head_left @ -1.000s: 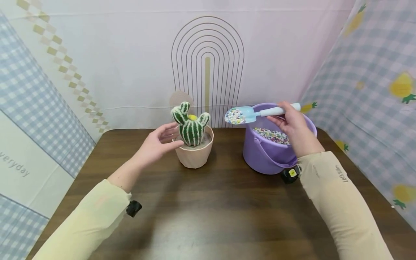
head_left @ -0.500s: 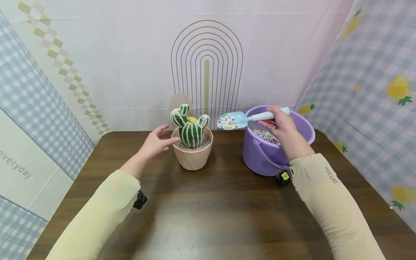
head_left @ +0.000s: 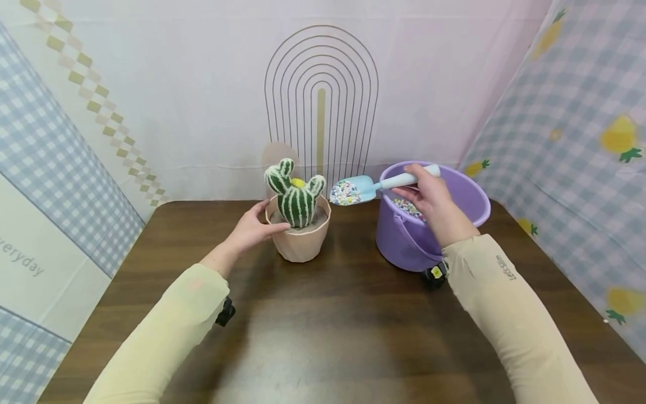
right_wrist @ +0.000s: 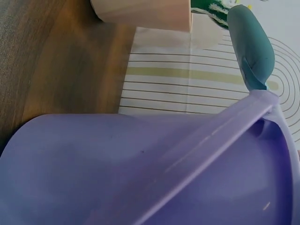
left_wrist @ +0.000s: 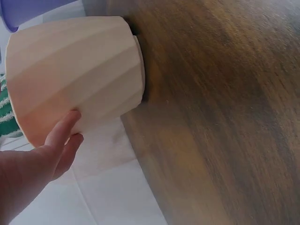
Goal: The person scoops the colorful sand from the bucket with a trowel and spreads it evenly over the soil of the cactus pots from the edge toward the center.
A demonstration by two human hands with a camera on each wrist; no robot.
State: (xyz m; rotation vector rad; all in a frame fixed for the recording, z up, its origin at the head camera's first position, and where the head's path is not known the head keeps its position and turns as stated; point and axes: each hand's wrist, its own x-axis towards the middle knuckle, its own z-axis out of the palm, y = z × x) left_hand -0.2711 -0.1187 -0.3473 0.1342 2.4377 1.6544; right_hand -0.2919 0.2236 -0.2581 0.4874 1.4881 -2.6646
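Note:
My left hand holds the left side of a pale pink flowerpot, thumb along the front rim and fingers round the far side. In the left wrist view, thumb and finger lie against the ribbed pot wall. A knitted green cactus with a yellow top stands upright in the pot's grey filling. My right hand grips the white handle of a light blue scoop over a purple bucket's rim. Colourful pellets fill the scoop blade, whose tip is just right of the pot.
The purple bucket stands at the right of the brown table, its handle hanging down in front. More colourful pellets lie inside it. A printed white cloth hangs behind, with checked cloth along the right side.
The loaded scoop has moved left and slightly down, from the bucket towards the pot. My left hand has come from beside the pot onto its rim.

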